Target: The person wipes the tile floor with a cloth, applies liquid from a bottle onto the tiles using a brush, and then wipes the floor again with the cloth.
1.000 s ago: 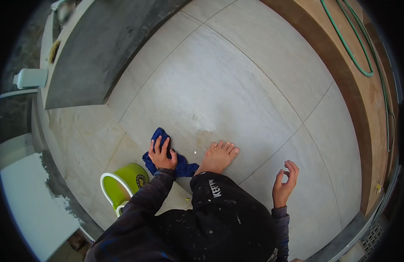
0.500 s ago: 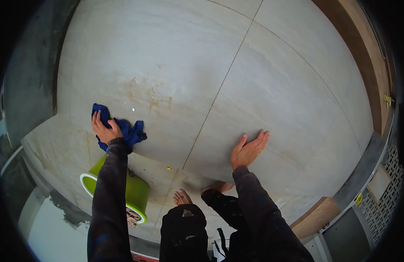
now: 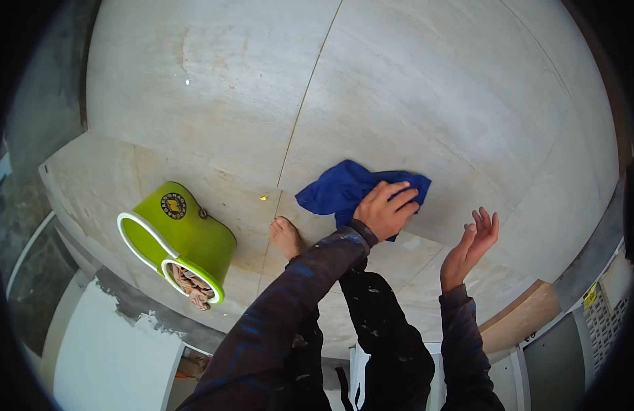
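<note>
My left hand (image 3: 385, 211) presses a crumpled blue cloth (image 3: 337, 192) against the large grey tiles, its fingers bent over the fabric. The left forearm reaches across in front of my legs. To the right, my right hand (image 3: 470, 251) is held apart from the cloth, with nothing in it and its fingers spread and slightly curled. The tiled surface (image 3: 413, 82) under the cloth bears faint brownish stains.
A green mop bucket (image 3: 193, 226) with a white rim holds a brownish cloth (image 3: 191, 284) at left. My bare foot (image 3: 284, 236) stands near a yellow scrap (image 3: 264, 198). A wooden board (image 3: 519, 315) and white cabinet parts (image 3: 118, 356) lie along the near edge.
My left hand has swept the blue cloth from the far left to the right, past the tile seam. My right hand has shifted right, and the view has moved too.
</note>
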Available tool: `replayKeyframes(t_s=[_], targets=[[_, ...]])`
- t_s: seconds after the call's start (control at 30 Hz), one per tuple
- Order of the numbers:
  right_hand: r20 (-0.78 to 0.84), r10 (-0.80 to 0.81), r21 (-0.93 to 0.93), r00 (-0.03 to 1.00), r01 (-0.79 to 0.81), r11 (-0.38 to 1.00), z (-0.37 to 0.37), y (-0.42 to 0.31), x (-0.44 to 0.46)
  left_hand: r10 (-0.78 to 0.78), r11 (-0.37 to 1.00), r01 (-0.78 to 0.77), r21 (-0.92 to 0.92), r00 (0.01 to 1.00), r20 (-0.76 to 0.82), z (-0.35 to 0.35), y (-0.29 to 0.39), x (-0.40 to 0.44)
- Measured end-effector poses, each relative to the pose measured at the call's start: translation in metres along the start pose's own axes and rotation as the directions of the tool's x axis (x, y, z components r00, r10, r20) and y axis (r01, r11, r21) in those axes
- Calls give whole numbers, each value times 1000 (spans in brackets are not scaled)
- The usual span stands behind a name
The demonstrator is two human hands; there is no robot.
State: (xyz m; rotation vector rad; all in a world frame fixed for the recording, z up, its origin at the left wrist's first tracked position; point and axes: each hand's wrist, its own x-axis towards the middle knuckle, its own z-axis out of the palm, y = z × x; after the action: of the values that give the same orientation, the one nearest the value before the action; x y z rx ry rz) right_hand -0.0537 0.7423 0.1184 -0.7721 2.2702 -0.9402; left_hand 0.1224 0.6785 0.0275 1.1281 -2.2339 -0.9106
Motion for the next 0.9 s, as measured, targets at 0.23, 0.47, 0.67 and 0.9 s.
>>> replayKeyframes(t_s=[0.23, 0.47, 0.67, 0.9], targets=[[44, 142, 105, 989, -146, 984, -93, 30, -102, -530, 253, 675, -693, 696, 485, 85, 197, -25], [475, 36, 147, 879, -120, 982, -65, -77, -134, -442, -516, 512, -686, 527, 726, -121, 139, -76], [652, 256, 620, 714, -696, 361, 18, -146, -136, -519, 724, 635, -269, 759, 393, -293, 92, -91], [279, 157, 674, 947, -309, 671, 143, -151, -44, -724, 256, 638, -726, 624, 294, -191, 10, -57]])
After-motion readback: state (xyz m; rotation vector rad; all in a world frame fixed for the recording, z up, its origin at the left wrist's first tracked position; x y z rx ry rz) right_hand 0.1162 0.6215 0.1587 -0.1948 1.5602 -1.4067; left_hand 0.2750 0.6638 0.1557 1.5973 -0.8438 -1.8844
